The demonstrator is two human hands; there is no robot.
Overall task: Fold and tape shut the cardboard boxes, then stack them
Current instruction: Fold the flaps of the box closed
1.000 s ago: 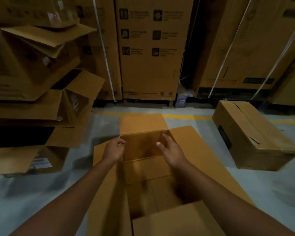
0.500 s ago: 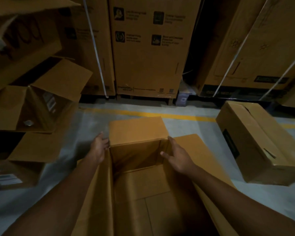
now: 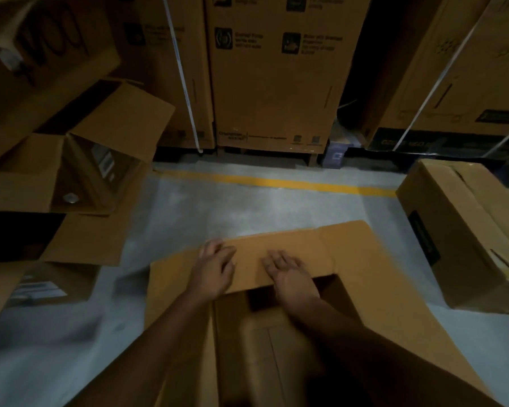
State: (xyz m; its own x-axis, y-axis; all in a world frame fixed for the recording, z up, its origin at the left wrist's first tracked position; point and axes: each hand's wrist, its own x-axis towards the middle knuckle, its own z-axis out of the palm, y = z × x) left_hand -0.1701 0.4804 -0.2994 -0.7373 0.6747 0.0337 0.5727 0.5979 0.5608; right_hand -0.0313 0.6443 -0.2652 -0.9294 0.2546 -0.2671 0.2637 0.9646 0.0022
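Head view: left hand (image 3: 215,270) and right hand (image 3: 291,277) press flat-fingered on the far flap (image 3: 276,254); uneven pressure could buckle it inward

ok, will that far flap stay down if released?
Probably springs up: no tape shows on the far flap, and left hand and right hand both press it. It looks stiff, no sag. The open box shows a bare floor inside, so likely light, slides easily.

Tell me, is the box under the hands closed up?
No, half open. Only the far flap is folded over, left hand and right hand flat on it; the box gapes dark below.
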